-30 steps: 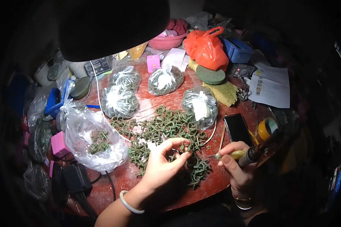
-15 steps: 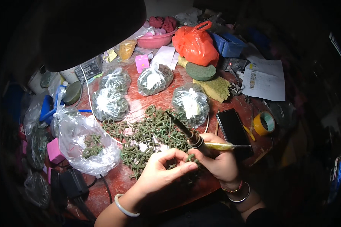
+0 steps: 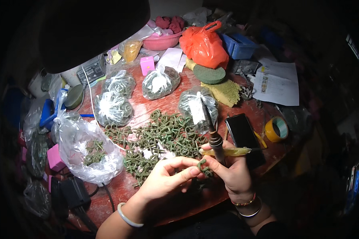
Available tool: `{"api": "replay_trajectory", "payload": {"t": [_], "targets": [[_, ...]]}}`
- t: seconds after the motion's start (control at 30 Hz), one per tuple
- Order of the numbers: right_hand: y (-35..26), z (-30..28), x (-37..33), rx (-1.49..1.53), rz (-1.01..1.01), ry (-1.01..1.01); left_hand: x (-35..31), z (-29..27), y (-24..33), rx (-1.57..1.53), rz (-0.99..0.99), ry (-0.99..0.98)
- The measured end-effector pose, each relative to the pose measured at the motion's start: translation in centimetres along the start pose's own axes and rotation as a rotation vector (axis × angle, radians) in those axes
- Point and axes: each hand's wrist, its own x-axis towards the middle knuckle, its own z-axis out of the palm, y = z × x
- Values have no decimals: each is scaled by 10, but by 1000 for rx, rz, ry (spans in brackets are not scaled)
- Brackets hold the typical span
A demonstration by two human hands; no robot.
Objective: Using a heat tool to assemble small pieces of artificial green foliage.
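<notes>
Pinched a small looped piece [image 3: 202, 162] between the thumb and forefinger of the left hand [image 3: 169, 175], in the narrow gap between both hands, on the near side of a heap of similar green pieces [image 3: 179, 133]. Set the right thumb's tip just beside the piece. Gripped two tools in the closed right hand [image 3: 233, 175]: a dark rod-shaped iron [image 3: 215, 141] with a ribbed collar, and a slim tool with a glossy yellow handle [image 3: 237, 151]. Showed dull, rounded, bent-wire curves in the piece and throughout the tangled heap; could not tell wax from metal. Turned the piece's curved end upward, away from the body, with the lower part hidden by fingertips and the full long axis unclear. Pointed the iron's narrow end away from the body, leaning slightly left, toward a knotted clear plastic bag [image 3: 186, 104]; laid the yellow handle crosswise behind the iron. Spread the heap across a scuffed red tabletop [image 3: 157, 106].
</notes>
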Motion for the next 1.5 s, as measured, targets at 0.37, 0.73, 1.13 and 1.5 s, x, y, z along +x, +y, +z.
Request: {"api": "replay_trajectory", "payload": {"t": [0.37,0.73,1.13,1.5], "targets": [[-8,4,-4,-90,-169,142,0,-2,-4,-169,-27,-32],[-8,2,-4,-126,-109,42,-3,0,-8,-143,-18,-114],[-5,-2,-26,-215,-258,147,3,4,-12,-101,90,116],[2,-5,-20,-431,-244,-103,0,3,-14,-125,145,126]]}}
